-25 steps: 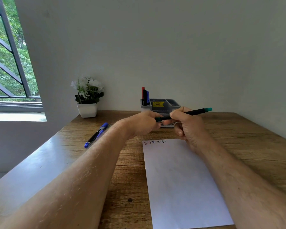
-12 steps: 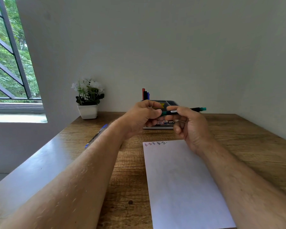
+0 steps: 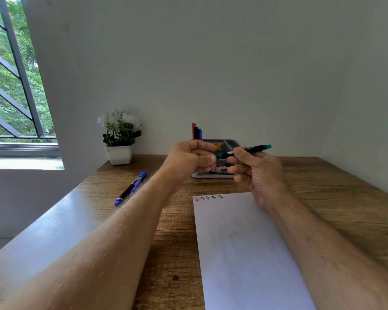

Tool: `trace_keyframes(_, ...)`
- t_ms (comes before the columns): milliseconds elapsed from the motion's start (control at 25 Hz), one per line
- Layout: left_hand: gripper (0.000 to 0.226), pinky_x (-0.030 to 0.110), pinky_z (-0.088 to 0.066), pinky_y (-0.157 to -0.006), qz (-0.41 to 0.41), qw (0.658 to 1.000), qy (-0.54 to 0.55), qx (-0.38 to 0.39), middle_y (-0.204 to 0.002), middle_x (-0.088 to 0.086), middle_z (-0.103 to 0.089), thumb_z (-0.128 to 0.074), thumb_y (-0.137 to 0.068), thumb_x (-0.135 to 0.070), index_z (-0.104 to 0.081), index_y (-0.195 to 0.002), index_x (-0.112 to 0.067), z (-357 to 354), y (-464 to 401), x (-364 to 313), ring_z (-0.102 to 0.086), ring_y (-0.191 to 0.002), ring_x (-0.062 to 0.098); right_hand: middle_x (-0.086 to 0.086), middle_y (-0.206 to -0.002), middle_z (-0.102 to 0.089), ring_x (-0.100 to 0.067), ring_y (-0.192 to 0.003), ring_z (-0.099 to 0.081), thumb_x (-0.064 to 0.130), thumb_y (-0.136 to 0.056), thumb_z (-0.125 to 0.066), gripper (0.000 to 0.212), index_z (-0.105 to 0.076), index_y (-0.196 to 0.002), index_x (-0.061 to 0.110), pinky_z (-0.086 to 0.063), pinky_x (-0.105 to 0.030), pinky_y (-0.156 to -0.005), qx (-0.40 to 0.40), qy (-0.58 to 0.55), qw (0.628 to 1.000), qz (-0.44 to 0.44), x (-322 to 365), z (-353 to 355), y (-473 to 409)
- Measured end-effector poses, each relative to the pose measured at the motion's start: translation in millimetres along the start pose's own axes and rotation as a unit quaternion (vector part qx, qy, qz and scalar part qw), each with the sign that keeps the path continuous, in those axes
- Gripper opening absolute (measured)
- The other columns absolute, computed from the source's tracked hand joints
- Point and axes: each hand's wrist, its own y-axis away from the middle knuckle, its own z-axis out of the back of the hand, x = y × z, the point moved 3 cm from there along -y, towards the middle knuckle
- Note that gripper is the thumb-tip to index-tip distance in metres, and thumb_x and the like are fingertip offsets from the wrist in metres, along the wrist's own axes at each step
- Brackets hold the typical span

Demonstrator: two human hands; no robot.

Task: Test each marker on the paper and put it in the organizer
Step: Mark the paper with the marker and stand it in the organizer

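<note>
Far left: window (image 3: 11, 70) with slanted dark bars, green foliage behind. White wall.

Back left of the wooden desk (image 3: 323, 198): small white pot of white flowers (image 3: 119, 139), standing against the wall.

Right of and nearer than the pot: blue marker (image 3: 131, 189), lying flat on the desk on a diagonal, capped end toward the wall. Untouched, well apart from both hands.

Centre, raised above the desk: left hand (image 3: 188, 159), fingers curled, thumb and fingertips pinching the teal cap end of a marker. Just beside it, right hand (image 3: 255, 171), fingers curled round the barrel of the same teal-capped black marker (image 3: 244, 150). Marker held roughly level in the air, its far teal end sticking out to the right past the right hand. Both hands closed on it, nearly touching each other.

Behind the hands, against the wall: grey desk organizer (image 3: 231, 143), mostly hidden by them. Red, black and blue markers (image 3: 196, 132) stand upright in its left compartment. A label with red and blue print shows low on its front, between the hands.

Centre to right, near edge: white sheet of paper (image 3: 244, 253), flat on the desk under the right forearm. A row of small test scribbles (image 3: 208, 197) runs along its top left edge, red, blue and dark.
</note>
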Motion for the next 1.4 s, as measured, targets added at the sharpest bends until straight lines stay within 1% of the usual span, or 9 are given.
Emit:
trace_keyframes(400, 0.026, 0.030, -0.060, -0.071, -0.038, 0.998, -0.043, -0.011, -0.088, 0.012, -0.075, -0.073, -0.080, 0.006, -0.067, -0.102, -0.007, -4, -1, 4, -0.073, -0.080, 0.021, -0.011, -0.069, -0.074, -0.013, -0.051, -0.068, 0.020, -0.086, -0.074, 0.019, -0.072, -0.093, 0.003, -0.053, -0.019, -0.041, -0.026, -0.004, 0.999, -0.031, -3, 2, 1)
trace_keyframes(720, 0.027, 0.027, -0.057, -0.072, -0.085, 0.980, 0.155, -0.093, -0.093, 0.012, -0.072, -0.074, -0.080, 0.003, -0.061, -0.102, -0.007, -6, -5, 2, -0.070, -0.082, 0.022, -0.007, -0.060, -0.069, -0.011, -0.042, -0.060, 0.031, -0.087, -0.073, 0.027, -0.071, -0.089, 0.004, -0.048, -0.020, -0.037, -0.055, -0.040, 0.997, -0.038, -2, -16, 7)
trace_keyframes(840, 0.021, 0.023, -0.056, -0.065, -0.135, 0.951, 0.225, -0.165, -0.086, 0.009, -0.072, -0.073, -0.081, 0.004, -0.062, -0.096, -0.007, 3, -7, -4, -0.069, -0.072, 0.015, -0.007, -0.061, -0.070, -0.011, -0.041, -0.058, 0.040, -0.087, -0.071, 0.035, -0.073, -0.090, 0.006, -0.044, -0.020, -0.038, -0.052, 0.081, 0.995, -0.036, -5, -17, 10)
trace_keyframes(920, 0.017, 0.024, -0.055, -0.070, -0.193, 0.939, 0.186, -0.216, -0.078, 0.001, -0.072, -0.073, -0.083, 0.001, -0.066, -0.095, -0.009, 12, -8, -10, -0.067, -0.072, 0.013, -0.002, -0.061, -0.069, -0.006, -0.042, -0.057, 0.045, -0.090, -0.065, 0.035, -0.074, -0.085, 0.011, -0.042, -0.017, -0.041, -0.042, 0.288, 0.956, 0.021, -6, -17, 12)
trace_keyframes(1000, 0.020, 0.026, -0.055, -0.076, -0.243, 0.927, 0.132, -0.253, -0.075, -0.003, -0.068, -0.072, -0.085, -0.003, -0.069, -0.103, -0.010, 19, -8, -15, -0.064, -0.075, 0.011, 0.007, -0.061, -0.066, -0.001, -0.050, -0.059, 0.049, -0.091, -0.062, 0.037, -0.074, -0.077, 0.017, -0.037, -0.013, -0.047, -0.003, 0.464, 0.879, 0.108, -5, -22, 15)
trace_keyframes(1040, 0.025, 0.028, -0.056, -0.079, -0.262, 0.922, 0.104, -0.267, -0.075, -0.004, -0.065, -0.072, -0.086, -0.004, -0.069, -0.110, -0.010, 22, -9, -17, -0.063, -0.076, 0.009, 0.008, -0.062, -0.066, -0.001, -0.055, -0.061, 0.050, -0.091, -0.062, 0.038, -0.075, -0.075, 0.018, -0.036, -0.013, -0.048, 0.014, 0.507, 0.851, 0.134, -6, -25, 16)
trace_keyframes(1160, 0.041, 0.032, -0.056, -0.088, -0.307, 0.904, 0.025, -0.298, -0.076, -0.009, -0.064, -0.072, -0.087, -0.010, -0.065, -0.126, -0.018, 25, -12, -26, -0.060, -0.075, 0.005, 0.004, -0.068, -0.070, -0.005, -0.062, -0.063, 0.052, -0.091, -0.061, 0.040, -0.076, -0.077, 0.017, -0.039, -0.013, -0.051, 0.029, 0.546, 0.821, 0.162, -8, -26, 10)
trace_keyframes(1240, 0.045, 0.024, -0.054, -0.086, -0.330, 0.891, -0.017, -0.312, -0.079, -0.011, -0.067, -0.072, -0.087, -0.015, -0.062, -0.131, -0.020, 24, -18, -33, -0.058, -0.074, 0.002, 0.002, -0.070, -0.071, -0.007, -0.063, -0.064, 0.052, -0.091, -0.060, 0.041, -0.076, -0.079, 0.016, -0.041, -0.012, -0.054, 0.033, 0.552, 0.817, 0.165, -10, -25, 5)
trace_keyframes(1400, 0.048, 0.013, -0.045, -0.084, -0.334, 0.883, -0.118, -0.309, -0.094, -0.006, -0.065, -0.066, -0.092, -0.015, -0.056, -0.138, -0.024, 17, -36, -37, -0.059, -0.088, 0.005, 0.004, -0.065, -0.070, -0.008, -0.060, -0.063, 0.053, -0.090, -0.061, 0.042, -0.076, -0.074, 0.017, -0.047, -0.017, -0.058, 0.039, 0.555, 0.812, 0.179, -15, -26, 4)
